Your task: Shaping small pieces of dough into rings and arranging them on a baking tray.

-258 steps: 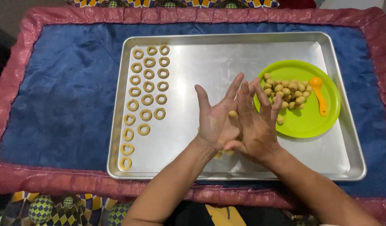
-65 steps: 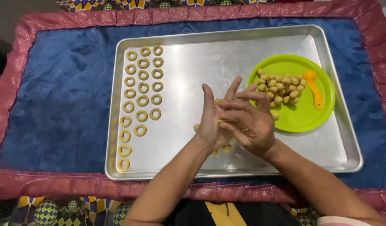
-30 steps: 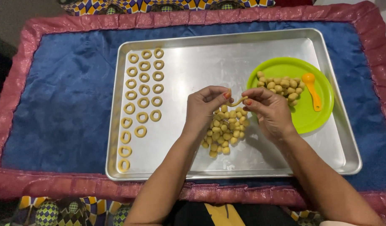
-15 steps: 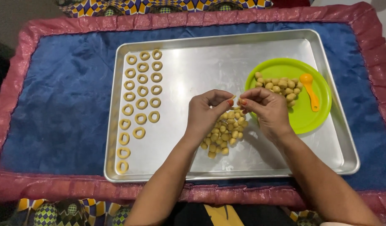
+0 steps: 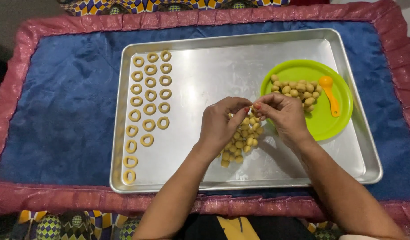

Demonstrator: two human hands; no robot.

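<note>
From the head camera, looking straight down, a big silver baking tray (image 5: 276, 53) lies on a blue cloth (image 5: 58, 115) with a shiny pink edge.

The left hand (image 5: 218, 126) and the right hand (image 5: 282, 115) meet just above the middle of the tray. The fingers of both hands are bent in, and their tips come together over a little piece of dough (image 5: 253, 111). The left fingers pinch it from one side and the right fingers pinch it from the other. The piece is so small and so covered by fingertips that its shape cannot be made out. The right fingertips have red nails.

Right under the hands, on the tray floor, sits a heap of small dough balls (image 5: 240, 142). It spreads from the hands toward the near edge of the tray.

On the right side of the tray is a round green plate (image 5: 320, 124). More dough balls (image 5: 296, 89) lie on its left part, just beside the right hand. An orange spoon (image 5: 330, 91) lies on the plate too, to the right of those balls.

On the left side of the tray, well apart from the hands, are rows of little dough rings (image 5: 149, 95). They run from the far left corner down to the near left corner.
</note>
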